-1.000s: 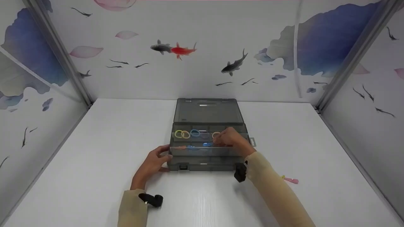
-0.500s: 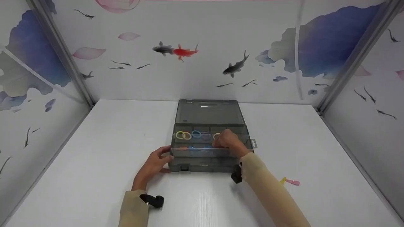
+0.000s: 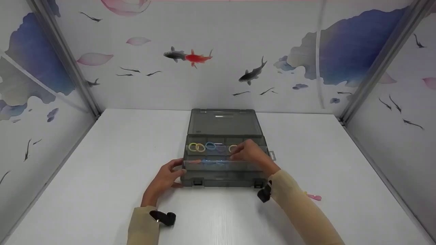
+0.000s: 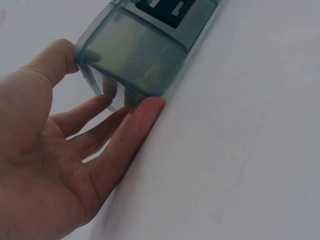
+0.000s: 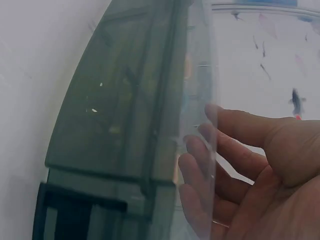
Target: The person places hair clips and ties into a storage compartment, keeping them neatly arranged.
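Note:
A grey translucent compartment box (image 3: 218,183) lies with its lid (image 3: 224,124) tipped back. My left hand (image 3: 167,175) grips its front left corner; in the left wrist view the thumb is on one side of the box (image 4: 135,50) and the fingers on the other. My right hand (image 3: 251,153) reaches over the right compartments. Its loosely bent fingers show nothing between them in the right wrist view, seen partly through a clear panel. Yellow rings (image 3: 196,147) and a blue ring (image 3: 211,146) occupy the back row. Small orange (image 3: 195,161) and blue pieces (image 3: 219,162) lie in the row before it.
A small pink clip-like piece (image 3: 314,197) lies on the white table (image 3: 102,190), right of the box; a bit of yellow beside it is partly hidden by the right sleeve. Printed walls (image 3: 218,92) enclose the table at the back and sides.
A blue piece at my right fingertips went down into the front row and left the fingers. The right hand then drew back slightly to the right. My left hand stayed on the corner.

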The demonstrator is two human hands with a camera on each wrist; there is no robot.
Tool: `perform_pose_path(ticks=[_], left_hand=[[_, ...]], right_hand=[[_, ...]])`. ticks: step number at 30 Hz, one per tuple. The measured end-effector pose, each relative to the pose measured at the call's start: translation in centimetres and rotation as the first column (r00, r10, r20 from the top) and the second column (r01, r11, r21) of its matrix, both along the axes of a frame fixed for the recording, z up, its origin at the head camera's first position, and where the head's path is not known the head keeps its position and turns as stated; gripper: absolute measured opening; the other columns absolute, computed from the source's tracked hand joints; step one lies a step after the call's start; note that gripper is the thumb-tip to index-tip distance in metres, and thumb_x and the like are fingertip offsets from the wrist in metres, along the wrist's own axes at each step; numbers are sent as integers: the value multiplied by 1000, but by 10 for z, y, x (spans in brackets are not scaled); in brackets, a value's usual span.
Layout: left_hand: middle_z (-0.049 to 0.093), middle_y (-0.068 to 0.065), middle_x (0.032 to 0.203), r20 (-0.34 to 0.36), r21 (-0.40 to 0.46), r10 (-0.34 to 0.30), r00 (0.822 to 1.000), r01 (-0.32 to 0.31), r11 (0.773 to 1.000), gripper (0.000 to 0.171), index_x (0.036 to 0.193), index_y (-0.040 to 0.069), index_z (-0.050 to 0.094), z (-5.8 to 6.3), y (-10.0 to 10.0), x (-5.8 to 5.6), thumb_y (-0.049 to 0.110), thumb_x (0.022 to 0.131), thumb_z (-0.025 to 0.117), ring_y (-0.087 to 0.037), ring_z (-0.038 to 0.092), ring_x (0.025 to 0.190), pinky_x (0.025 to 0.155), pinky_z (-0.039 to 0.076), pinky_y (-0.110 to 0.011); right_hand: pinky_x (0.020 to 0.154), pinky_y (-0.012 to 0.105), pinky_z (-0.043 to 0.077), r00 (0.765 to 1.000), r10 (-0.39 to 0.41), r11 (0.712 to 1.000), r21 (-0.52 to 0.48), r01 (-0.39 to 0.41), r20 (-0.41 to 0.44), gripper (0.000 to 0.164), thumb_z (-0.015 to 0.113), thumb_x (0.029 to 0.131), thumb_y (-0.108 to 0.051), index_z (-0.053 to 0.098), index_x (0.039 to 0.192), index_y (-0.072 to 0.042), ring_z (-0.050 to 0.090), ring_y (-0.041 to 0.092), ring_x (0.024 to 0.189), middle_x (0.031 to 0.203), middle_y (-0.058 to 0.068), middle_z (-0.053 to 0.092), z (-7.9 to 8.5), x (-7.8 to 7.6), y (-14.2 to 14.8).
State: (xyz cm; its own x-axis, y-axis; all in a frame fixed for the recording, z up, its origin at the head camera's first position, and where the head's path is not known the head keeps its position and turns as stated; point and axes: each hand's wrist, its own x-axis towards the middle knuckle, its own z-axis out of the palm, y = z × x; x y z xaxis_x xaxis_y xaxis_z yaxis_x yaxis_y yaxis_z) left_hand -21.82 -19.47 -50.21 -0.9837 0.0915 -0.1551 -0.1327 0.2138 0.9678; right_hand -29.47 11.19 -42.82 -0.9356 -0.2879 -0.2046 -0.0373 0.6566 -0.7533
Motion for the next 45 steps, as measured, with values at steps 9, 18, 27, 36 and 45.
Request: perform_pose_path(ticks=[9, 18, 27, 36, 45], left_hand=[[42, -16, 156, 12, -14, 14, 1000, -14, 1000, 54, 150, 8, 45, -4, -1, -3, 15, 98, 60, -36, 54, 130, 85, 61, -46], [42, -16, 156, 9, -25, 14, 1000, -14, 1000, 55, 150, 9, 45, -2, 2, -1, 14, 97, 60, -36, 54, 130, 85, 61, -45], [43, -18, 155, 30, -30, 16, 999, -15, 999, 53, 150, 8, 45, -2, 2, -2, 13, 98, 58, -36, 53, 132, 85, 62, -45], [43, -19, 155, 24, -38, 17, 1000, -16, 999, 55, 150, 7, 45, -3, 2, -3, 11, 97, 59, -33, 55, 128, 82, 62, -45], [39, -16, 158, 29, -29, 4, 1000, -3, 1000, 57, 151, 8, 43, -1, 0, -1, 16, 98, 60, -36, 53, 131, 86, 61, -46]], right_hand=[[92, 42, 58, 994, 77, 995, -63, -81, -77, 25, 73, 92, -19, 76, 114, -8, 69, 22, 104, 114, 10, 74, 8, 13, 32], [87, 31, 57, 993, 30, 982, -181, -50, -114, 38, 74, 91, -24, 69, 126, -9, 67, 17, 103, 120, 11, 70, 7, 33, 69], [87, 24, 55, 965, 117, 981, -123, -149, -235, 35, 72, 93, -24, 70, 124, -8, 64, 24, 109, 125, 16, 67, -1, 54, 117], [86, 22, 54, 954, 116, 990, -46, -134, -277, 28, 72, 93, -26, 72, 120, -21, 66, 19, 109, 121, 11, 68, -4, 75, 178], [83, 20, 55, 956, 94, 996, 25, -91, -277, 32, 73, 91, -26, 71, 120, -12, 65, 12, 105, 121, 14, 68, -20, 86, 231]])
